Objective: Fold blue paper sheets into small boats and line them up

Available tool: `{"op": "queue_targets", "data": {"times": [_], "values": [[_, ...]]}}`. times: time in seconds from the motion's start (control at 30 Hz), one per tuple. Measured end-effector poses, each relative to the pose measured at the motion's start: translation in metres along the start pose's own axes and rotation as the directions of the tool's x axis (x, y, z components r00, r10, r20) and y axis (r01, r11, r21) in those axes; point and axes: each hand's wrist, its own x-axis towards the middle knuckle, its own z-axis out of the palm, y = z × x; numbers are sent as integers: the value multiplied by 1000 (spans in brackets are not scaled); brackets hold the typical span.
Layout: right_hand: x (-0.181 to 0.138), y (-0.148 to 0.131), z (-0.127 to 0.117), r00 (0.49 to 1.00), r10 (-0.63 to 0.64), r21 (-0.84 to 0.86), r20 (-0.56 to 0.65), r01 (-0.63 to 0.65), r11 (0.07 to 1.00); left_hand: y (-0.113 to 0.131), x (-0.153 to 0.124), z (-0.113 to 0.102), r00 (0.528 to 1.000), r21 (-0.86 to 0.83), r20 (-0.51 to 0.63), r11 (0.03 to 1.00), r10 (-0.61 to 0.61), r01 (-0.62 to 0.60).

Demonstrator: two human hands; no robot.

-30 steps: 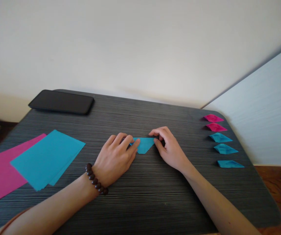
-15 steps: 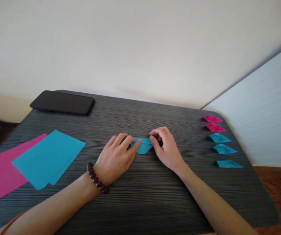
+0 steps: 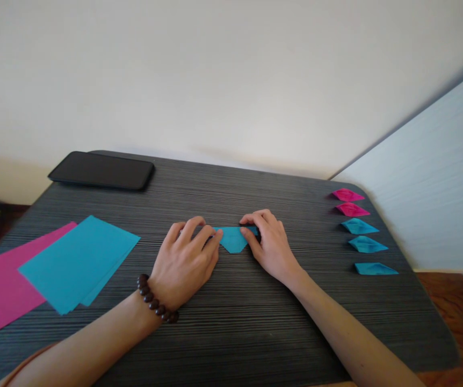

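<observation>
A small folded sheet of blue paper (image 3: 233,239) lies on the dark table between my hands, its long straight edge away from me and its lower corners slanting in. My left hand (image 3: 187,255), with a dark bead bracelet at the wrist, pinches the left end of the fold between thumb and fingers. At the other end, my right hand (image 3: 269,244) grips the paper with thumb and curled index finger. Both ends of the fold are partly hidden by my fingers.
On the left, blue sheets (image 3: 80,258) overlap a pink sheet (image 3: 12,279). A black phone-like slab (image 3: 102,171) rests at the back left of the table (image 3: 223,333). Folded pink pieces (image 3: 348,194) and blue pieces (image 3: 367,244) form a column along the right edge. A wall stands behind.
My left hand has slid slightly left along the folded paper. My right fingers have shifted inward, leaving some of the paper's right end showing beyond them.
</observation>
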Motion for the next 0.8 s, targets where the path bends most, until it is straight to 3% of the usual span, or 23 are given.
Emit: {"op": "queue_targets", "data": {"times": [0.37,0.8], "values": [[-1,1,0,1000,3,0,-5,-3,1000,-1,-1,-1,999,40,-3,998,-43,44],[-2,0,2,1000,-22,-36,-11,22,999,-4,2,3,999,-39,46,999,-14,16]]}}
